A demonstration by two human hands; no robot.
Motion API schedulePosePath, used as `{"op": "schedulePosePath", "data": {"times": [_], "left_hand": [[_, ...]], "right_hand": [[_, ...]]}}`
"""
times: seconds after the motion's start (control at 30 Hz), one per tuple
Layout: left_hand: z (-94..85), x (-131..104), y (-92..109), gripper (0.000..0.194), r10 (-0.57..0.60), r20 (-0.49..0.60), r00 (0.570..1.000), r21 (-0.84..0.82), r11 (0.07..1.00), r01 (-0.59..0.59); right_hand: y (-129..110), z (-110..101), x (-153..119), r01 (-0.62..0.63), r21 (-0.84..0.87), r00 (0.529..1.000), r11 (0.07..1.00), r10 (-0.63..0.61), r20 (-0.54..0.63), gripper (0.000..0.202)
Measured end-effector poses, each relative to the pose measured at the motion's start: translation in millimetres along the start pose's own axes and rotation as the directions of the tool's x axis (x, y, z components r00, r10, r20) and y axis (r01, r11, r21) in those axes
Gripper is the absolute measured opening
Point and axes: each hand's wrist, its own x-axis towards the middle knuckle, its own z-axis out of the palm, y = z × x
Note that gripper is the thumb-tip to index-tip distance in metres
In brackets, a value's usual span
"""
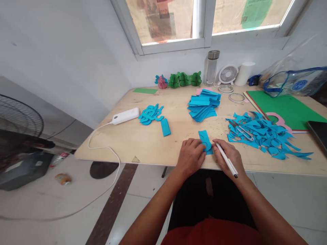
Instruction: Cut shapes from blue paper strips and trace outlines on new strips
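Observation:
In front of me lies a small blue paper strip (203,136) with dark curved lines drawn on it. My left hand (190,156) has its fingers curled at the strip's left side, holding it against the table. From the right, my right hand (228,157) is closed around a white pen (226,159); the pen's dark end points back toward me, and its tip is hidden by my fingers beside the paper. Farther left are another blue paper strip (166,127) and a pile of curved blue cut-outs (150,114). Beyond the drawn strip sits a stack of folded blue papers (204,103).
Blue scraps (270,136) with a white-handled cutter (244,132) on top spread to the right, near green sheets (288,107). A white power bank (125,116) trails a cable over the left edge. At the back stand a bottle (212,68) and a small fan (228,74).

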Motion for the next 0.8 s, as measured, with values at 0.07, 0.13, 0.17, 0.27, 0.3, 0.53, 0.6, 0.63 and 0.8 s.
{"op": "schedulePosePath", "data": {"times": [0.07,0.13,0.17,0.27,0.3,0.53,0.6,0.63,0.8], "left_hand": [[0.3,-0.2,-0.4,0.009,-0.003,-0.001,1.0,-0.007,1.0,0.003],[0.8,-0.5,-1.1,0.009,-0.005,-0.001,1.0,-0.015,1.0,0.005],[1.0,-0.7,-1.4,0.009,-0.006,-0.003,1.0,-0.019,1.0,0.006],[1.8,-1.1,-2.3,0.01,-0.008,-0.01,1.0,-0.031,0.999,0.008],[2.0,-1.3,-2.6,0.01,-0.01,-0.012,1.0,-0.035,0.999,0.009],[2.6,-2.6,-3.3,0.011,-0.005,-0.028,1.0,-0.053,0.999,0.003],[2.7,-2.9,-3.1,0.01,-0.005,-0.035,0.999,-0.054,0.999,0.003],[2.7,-2.9,-3.0,0.01,-0.005,-0.036,0.999,-0.054,0.999,0.003],[3.1,-3.0,-3.1,0.012,-0.006,-0.032,0.999,-0.053,0.999,0.004]], "right_hand": [[-0.3,-0.2,0.0,-0.01,0.011,1.0,1.0,0.01,0.0,0.024],[-0.1,-0.4,-0.2,-0.022,0.019,1.0,1.0,0.022,0.0,0.025],[0.0,-0.5,-0.3,-0.027,0.023,1.0,0.999,0.027,-0.004,0.025],[0.4,-0.5,-0.6,-0.028,0.028,0.999,0.999,0.028,-0.017,0.026],[0.5,-0.5,-0.7,-0.023,0.025,1.0,0.999,0.023,-0.02,0.026],[1.1,0.3,-1.2,0.013,-0.012,0.999,1.0,-0.013,-0.031,0.025],[1.2,0.5,-1.3,0.019,-0.024,0.999,1.0,-0.019,-0.029,0.025],[1.3,0.6,-1.3,0.021,-0.029,0.999,0.999,-0.022,-0.026,0.025],[1.8,1.0,-1.3,0.039,-0.04,0.999,0.998,-0.04,-0.032,0.024]]}}
